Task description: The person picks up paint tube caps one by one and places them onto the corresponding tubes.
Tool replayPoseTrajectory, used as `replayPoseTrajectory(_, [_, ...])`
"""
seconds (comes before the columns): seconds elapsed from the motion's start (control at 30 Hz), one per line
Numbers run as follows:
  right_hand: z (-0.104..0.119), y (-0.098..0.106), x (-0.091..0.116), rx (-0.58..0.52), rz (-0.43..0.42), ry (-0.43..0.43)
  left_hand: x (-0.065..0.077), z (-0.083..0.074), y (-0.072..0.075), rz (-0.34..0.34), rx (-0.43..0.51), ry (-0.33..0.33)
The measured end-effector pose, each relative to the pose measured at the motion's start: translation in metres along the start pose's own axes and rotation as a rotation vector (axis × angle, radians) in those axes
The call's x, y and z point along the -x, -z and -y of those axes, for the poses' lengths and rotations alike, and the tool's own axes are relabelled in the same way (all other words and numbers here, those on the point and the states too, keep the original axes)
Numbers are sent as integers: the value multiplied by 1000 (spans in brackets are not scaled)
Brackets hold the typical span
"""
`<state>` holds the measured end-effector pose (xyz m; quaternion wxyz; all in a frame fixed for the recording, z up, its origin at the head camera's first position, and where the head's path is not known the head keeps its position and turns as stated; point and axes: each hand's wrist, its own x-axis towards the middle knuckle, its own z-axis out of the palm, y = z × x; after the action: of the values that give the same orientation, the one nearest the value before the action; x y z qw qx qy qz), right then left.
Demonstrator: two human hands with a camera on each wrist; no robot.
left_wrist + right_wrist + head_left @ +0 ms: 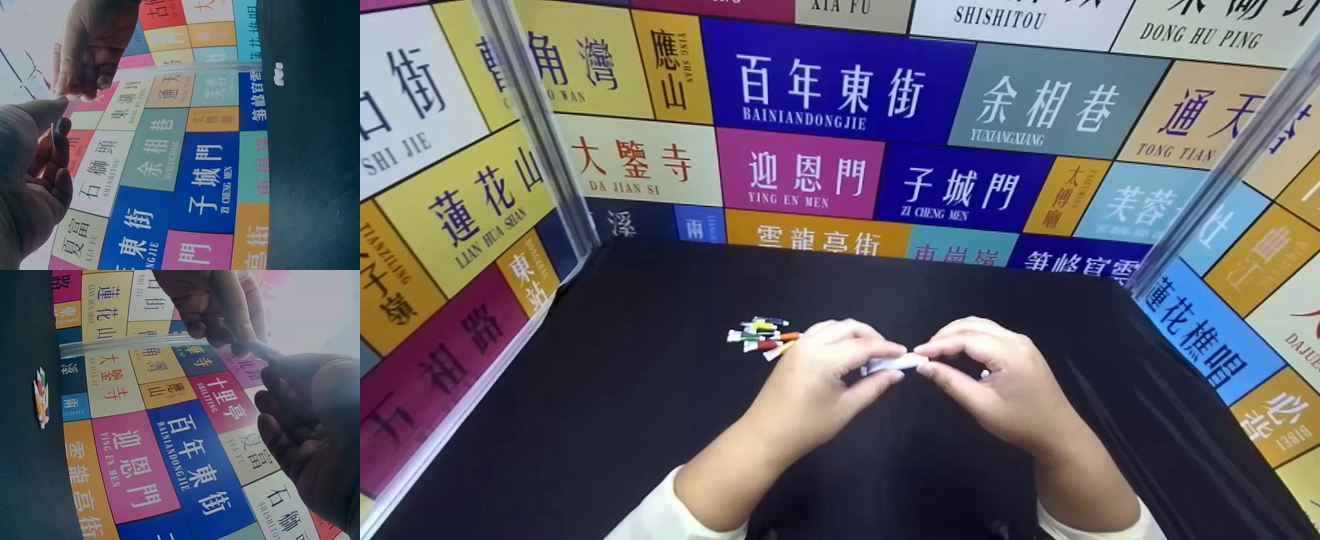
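Both hands meet above the black table in the head view. My left hand point(829, 367) pinches a small pale paint tube point(894, 363) between thumb and fingers. The thumb and forefinger of my right hand point(997, 375) pinch the tube's right end, which their tips mostly cover. In the left wrist view, the left hand point(39, 163) is below and the right hand point(93, 50) above, fingertips close together. The right wrist view shows the pale tube point(257, 349) bridging the two hands against bright light.
Several small coloured tubes point(761, 337) with white ends lie in a loose pile left of the hands. Small white pieces point(278, 73) lie on the black cloth, partly behind the right hand in the head view. Printed panels point(840, 90) wall the table's back and sides.
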<state>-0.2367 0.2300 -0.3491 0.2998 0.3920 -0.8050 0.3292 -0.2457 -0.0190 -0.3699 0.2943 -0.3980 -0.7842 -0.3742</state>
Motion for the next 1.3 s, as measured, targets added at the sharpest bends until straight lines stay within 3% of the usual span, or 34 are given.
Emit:
replayPoseTrajectory(0.27, [-11,-5,2,32,90,-175,-1,14,-4,75,8,83])
replayPoseTrajectory(0.5, [-23,-6,5,44,160,-284,-1,28,-10,126,73,131])
replayPoseTrajectory(0.8, [-41,-12,10,-2,253,-330,3,42,-20,219,77,285])
replayPoseTrajectory(1.03, [-62,-29,16,40,420,-388,12,60,-35,335,7,310])
replayPoseTrajectory(1.3, [-77,-49,22,63,592,-455,22,79,-46,480,76,341])
